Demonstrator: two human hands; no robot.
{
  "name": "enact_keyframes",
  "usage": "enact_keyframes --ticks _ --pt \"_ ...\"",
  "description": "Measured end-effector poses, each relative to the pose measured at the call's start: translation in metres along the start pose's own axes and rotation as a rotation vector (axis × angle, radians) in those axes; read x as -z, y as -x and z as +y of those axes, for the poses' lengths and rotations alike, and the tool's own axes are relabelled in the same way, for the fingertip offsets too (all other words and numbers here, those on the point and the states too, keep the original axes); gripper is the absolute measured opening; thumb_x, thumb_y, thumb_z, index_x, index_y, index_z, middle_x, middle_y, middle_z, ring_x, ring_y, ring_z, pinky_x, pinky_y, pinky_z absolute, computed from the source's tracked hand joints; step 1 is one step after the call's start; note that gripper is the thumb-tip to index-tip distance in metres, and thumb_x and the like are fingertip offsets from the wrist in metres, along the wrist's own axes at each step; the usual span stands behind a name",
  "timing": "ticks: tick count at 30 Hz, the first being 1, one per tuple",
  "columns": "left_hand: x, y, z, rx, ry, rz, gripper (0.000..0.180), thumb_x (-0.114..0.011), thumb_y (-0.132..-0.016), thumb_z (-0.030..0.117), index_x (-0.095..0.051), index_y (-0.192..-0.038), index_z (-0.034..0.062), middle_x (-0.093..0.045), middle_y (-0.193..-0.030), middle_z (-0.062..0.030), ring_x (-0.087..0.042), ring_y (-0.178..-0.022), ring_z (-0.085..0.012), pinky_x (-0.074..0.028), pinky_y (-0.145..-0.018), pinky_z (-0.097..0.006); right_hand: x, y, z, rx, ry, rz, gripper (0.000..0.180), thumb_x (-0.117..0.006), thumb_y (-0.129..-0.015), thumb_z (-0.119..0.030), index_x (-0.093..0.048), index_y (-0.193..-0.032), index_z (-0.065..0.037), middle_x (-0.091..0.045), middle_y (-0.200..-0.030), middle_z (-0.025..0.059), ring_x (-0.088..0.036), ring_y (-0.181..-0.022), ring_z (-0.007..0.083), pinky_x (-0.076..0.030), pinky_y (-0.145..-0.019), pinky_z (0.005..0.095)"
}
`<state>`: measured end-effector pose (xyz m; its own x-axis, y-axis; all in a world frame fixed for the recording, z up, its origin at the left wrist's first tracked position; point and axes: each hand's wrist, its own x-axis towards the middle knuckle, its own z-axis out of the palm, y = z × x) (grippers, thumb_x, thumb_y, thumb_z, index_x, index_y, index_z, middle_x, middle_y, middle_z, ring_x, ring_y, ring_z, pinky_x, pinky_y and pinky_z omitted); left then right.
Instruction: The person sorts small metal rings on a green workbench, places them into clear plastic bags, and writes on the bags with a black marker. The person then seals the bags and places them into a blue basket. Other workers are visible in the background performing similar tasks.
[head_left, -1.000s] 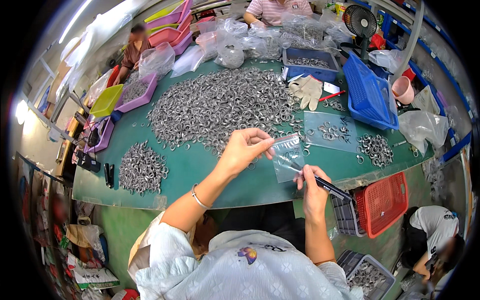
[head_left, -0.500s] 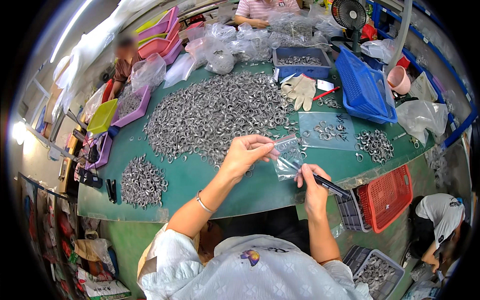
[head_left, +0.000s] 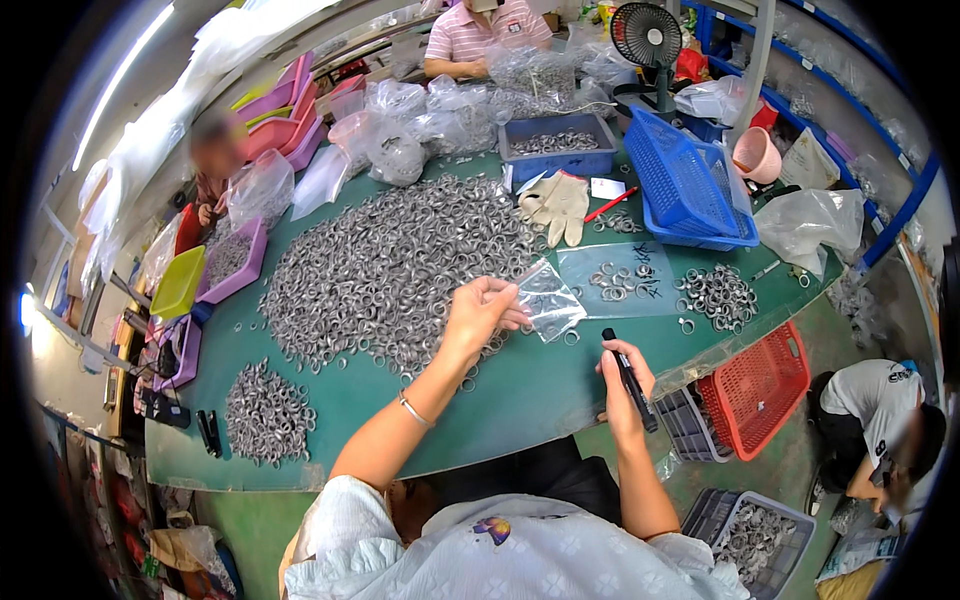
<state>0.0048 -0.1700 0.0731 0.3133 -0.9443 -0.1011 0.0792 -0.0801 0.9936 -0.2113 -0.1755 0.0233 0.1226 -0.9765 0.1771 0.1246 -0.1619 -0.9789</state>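
My left hand [head_left: 478,318] pinches a small clear plastic zip bag [head_left: 552,302] by its left edge, just above the table. To its right, my right hand [head_left: 616,395] grips a black marker pen [head_left: 643,410], apart from the bag and near the table's front edge. Beyond the bag lies a flat clear bag [head_left: 650,300] with dark handwriting and several grey metal rings [head_left: 615,282] on it. A large heap of the same rings [head_left: 390,265] spreads over the table left of my hands. Smaller ring piles lie at the left [head_left: 268,412] and right [head_left: 718,298].
On the green table [head_left: 370,440] are a knit glove [head_left: 557,207], a red pen [head_left: 610,204], blue baskets [head_left: 685,180] and a grey-blue bin [head_left: 560,160]. A red basket [head_left: 755,395] stands at the right front edge. Co-workers sit at the far side and left; another bends at right.
My right hand with the marker has drawn back from the zip bag and tilted the pen upward. The bag has turned in my left hand. The whole view has shifted slightly.
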Motion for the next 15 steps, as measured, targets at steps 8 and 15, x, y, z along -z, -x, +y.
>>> enact_keyframes --ticks 8,15 --pt "-0.016 -0.131 -0.022 -0.114 -0.085 0.039 0.02 -0.051 -0.089 0.01 -0.051 -0.097 -0.0083 -0.065 -0.076 -0.0156 -0.063 -0.058 -0.0166 -0.052 -0.052 -0.024 0.027 -0.017 0.02 0.324 0.547 0.022 0.022 -0.054 -0.083 0.001 -0.055 -0.105 0.0 -0.054 -0.075 0.0081 -0.051 -0.067 0.0152 -0.042 -0.064 0.0262" --pt "-0.02 -0.236 -0.035 -0.216 -0.245 0.085 0.013 -0.053 -0.086 0.005 -0.057 -0.092 -0.0064 -0.063 -0.069 -0.0136 -0.062 -0.053 -0.0171 -0.049 -0.041 -0.025 0.025 -0.076 0.005 0.412 0.725 -0.211 0.038 -0.054 -0.077 0.004 -0.05 -0.114 -0.003 -0.052 -0.087 0.0175 -0.052 -0.079 0.0338 -0.042 -0.071 0.0371"
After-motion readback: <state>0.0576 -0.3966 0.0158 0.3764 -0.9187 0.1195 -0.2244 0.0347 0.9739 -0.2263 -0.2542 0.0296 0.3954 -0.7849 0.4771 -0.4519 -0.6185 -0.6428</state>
